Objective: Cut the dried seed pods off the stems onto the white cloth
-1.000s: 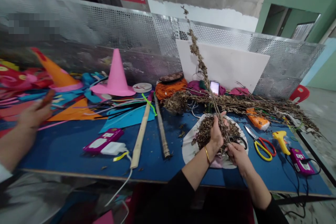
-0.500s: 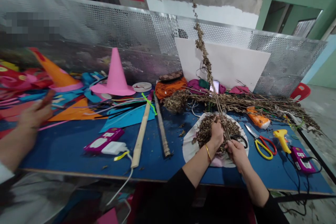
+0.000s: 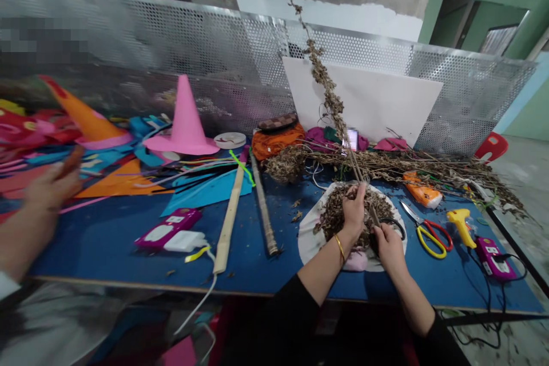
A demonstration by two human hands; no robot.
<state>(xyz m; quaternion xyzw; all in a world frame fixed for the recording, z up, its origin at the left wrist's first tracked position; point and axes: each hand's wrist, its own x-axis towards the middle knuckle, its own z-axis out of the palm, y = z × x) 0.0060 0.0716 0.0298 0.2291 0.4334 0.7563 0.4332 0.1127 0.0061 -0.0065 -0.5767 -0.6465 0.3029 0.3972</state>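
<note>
My left hand (image 3: 354,210) is closed around the lower stems of a tall dried plant stalk (image 3: 326,83), which leans up and to the left. Just to the right, my right hand (image 3: 389,245) is closed on black-handled scissors (image 3: 393,223), their blades partly hidden among plant bits. Both hands are over a round white cloth-like base (image 3: 309,240) heaped with crumbled dried leaves and seed heads (image 3: 332,214). A pink patch (image 3: 355,261) shows at its front edge.
Dried stalks (image 3: 412,163) lie along the back. Red-and-yellow scissors (image 3: 431,234), a yellow glue gun (image 3: 460,226) and a purple power strip (image 3: 493,260) lie right. Left are a bamboo stick (image 3: 229,220), a pink cone hat (image 3: 187,120) and another person's hand (image 3: 51,194).
The stalk's top has tilted left. My left hand now grips the stems higher, and my right hand has shifted slightly right, apart from the stems.
</note>
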